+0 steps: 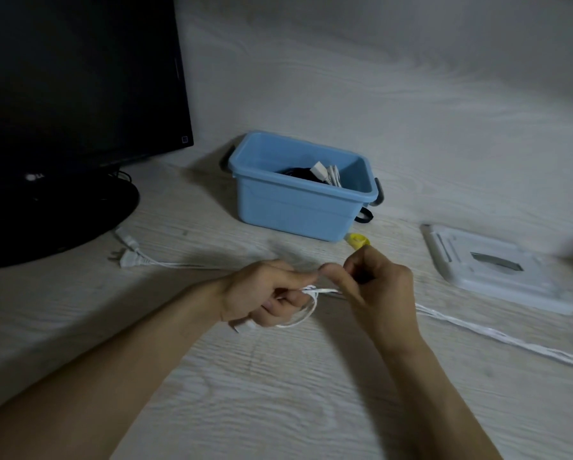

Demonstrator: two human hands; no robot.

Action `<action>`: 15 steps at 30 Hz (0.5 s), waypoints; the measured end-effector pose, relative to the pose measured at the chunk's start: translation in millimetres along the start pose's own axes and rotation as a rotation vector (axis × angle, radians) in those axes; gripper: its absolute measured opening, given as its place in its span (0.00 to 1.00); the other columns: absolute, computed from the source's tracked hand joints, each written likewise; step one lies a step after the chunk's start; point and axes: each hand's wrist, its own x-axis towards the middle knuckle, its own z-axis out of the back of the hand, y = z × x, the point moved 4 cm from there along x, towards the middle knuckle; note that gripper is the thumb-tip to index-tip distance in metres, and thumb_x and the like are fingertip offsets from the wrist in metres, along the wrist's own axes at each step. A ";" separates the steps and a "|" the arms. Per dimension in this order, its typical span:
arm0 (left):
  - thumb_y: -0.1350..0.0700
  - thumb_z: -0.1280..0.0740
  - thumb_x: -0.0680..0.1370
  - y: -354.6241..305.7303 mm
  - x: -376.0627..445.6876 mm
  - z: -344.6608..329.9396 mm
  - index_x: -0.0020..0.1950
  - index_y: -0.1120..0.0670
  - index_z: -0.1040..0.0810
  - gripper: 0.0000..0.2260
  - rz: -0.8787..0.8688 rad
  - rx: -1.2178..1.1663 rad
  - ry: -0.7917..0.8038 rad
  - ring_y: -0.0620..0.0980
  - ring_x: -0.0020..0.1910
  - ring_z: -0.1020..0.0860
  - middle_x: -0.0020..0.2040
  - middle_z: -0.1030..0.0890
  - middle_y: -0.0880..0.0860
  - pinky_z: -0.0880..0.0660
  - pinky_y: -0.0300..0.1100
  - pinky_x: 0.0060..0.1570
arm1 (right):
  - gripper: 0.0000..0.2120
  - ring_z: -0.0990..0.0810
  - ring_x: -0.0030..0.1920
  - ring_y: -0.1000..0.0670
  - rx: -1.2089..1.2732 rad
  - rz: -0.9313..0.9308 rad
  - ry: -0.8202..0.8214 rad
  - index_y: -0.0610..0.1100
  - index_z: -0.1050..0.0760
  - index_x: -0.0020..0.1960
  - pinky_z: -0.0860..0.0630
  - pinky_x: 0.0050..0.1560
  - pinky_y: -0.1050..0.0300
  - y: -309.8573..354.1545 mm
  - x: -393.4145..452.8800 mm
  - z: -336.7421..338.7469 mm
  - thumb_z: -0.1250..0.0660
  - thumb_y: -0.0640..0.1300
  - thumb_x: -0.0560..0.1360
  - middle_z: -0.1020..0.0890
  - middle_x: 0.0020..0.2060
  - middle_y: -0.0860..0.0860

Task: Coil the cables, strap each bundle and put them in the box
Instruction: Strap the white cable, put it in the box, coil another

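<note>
My left hand [265,293] grips a small loop of thin white cable [306,313] at the middle of the desk. My right hand [378,283] pinches the same cable just to the right of the loop. From there the cable's loose length [497,336] trails off over the desk to the right edge of the view. A yellow strap [358,241] lies just beyond my right hand, in front of the blue box [298,214]. Inside the box lie a black bundle and a white one [325,172].
A second white cable with a plug [129,257] lies at the left, near the black monitor's round foot [62,220]. A flat white plastic lid [497,270] rests at the right. A black strap [364,214] sticks out beside the box.
</note>
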 end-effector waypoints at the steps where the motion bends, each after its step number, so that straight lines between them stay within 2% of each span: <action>1: 0.46 0.34 0.76 2.0 -0.1 3.0 0.33 0.54 0.31 0.16 0.018 0.013 -0.025 0.41 0.21 0.48 0.27 0.42 0.49 0.53 0.36 0.21 | 0.21 0.33 0.24 0.56 -0.007 -0.004 -0.010 0.48 0.30 0.33 0.37 0.29 0.67 -0.3 -0.2 -0.1 0.30 0.62 0.73 0.31 0.22 0.57; 3: 0.50 0.38 0.76 2.5 0.4 4.8 0.29 0.51 0.37 0.17 0.004 0.012 -0.061 0.43 0.21 0.48 0.23 0.42 0.48 0.53 0.37 0.21 | 0.19 0.33 0.24 0.56 0.007 0.003 -0.019 0.50 0.30 0.33 0.38 0.29 0.68 3.0 -0.9 -0.7 0.33 0.61 0.76 0.31 0.22 0.58; 5: 0.52 0.40 0.76 0.6 2.6 5.7 0.27 0.50 0.37 0.18 -0.040 -0.091 -0.083 0.43 0.20 0.48 0.21 0.42 0.47 0.52 0.37 0.21 | 0.18 0.30 0.25 0.57 0.030 0.041 -0.010 0.47 0.28 0.33 0.36 0.30 0.69 8.8 -1.6 -0.9 0.31 0.55 0.77 0.29 0.23 0.58; 7: 0.52 0.37 0.74 -2.4 2.7 9.7 0.25 0.49 0.36 0.17 -0.087 -0.290 -0.093 0.44 0.21 0.49 0.20 0.41 0.46 0.51 0.37 0.20 | 0.14 0.27 0.26 0.56 0.042 0.067 0.005 0.44 0.25 0.35 0.34 0.31 0.68 11.4 -1.3 -0.4 0.29 0.49 0.76 0.25 0.26 0.56; 9: 0.53 0.32 0.71 -8.7 0.2 19.4 0.25 0.49 0.36 0.18 -0.169 -0.515 -0.122 0.45 0.21 0.50 0.19 0.41 0.46 0.50 0.37 0.19 | 0.10 0.24 0.28 0.54 0.035 0.059 0.019 0.45 0.23 0.38 0.30 0.30 0.62 8.8 -0.4 -0.2 0.29 0.47 0.76 0.22 0.28 0.54; 11: 0.52 0.31 0.70 -16.6 -3.4 31.6 0.25 0.50 0.36 0.18 -0.277 -0.654 -0.206 0.45 0.20 0.50 0.19 0.41 0.46 0.52 0.38 0.19 | 0.07 0.22 0.29 0.51 0.010 0.024 0.009 0.46 0.22 0.42 0.27 0.31 0.55 2.5 0.2 1.0 0.30 0.48 0.77 0.20 0.30 0.53; 13: 0.52 0.37 0.73 -18.4 -5.7 41.9 0.25 0.50 0.38 0.18 -0.350 -0.716 -0.346 0.45 0.18 0.48 0.19 0.42 0.47 0.53 0.40 0.20 | 0.06 0.24 0.29 0.51 -0.033 -0.006 -0.008 0.47 0.23 0.46 0.28 0.32 0.56 -2.4 0.8 0.7 0.30 0.49 0.77 0.22 0.29 0.52; 15: 0.52 0.41 0.75 -17.3 -5.3 45.0 0.26 0.50 0.38 0.18 -0.392 -0.743 -0.419 0.44 0.16 0.44 0.19 0.42 0.47 0.52 0.40 0.20 | 0.06 0.24 0.29 0.51 -0.045 -0.036 0.011 0.47 0.25 0.45 0.29 0.32 0.56 -4.8 1.0 -2.1 0.30 0.48 0.78 0.23 0.28 0.52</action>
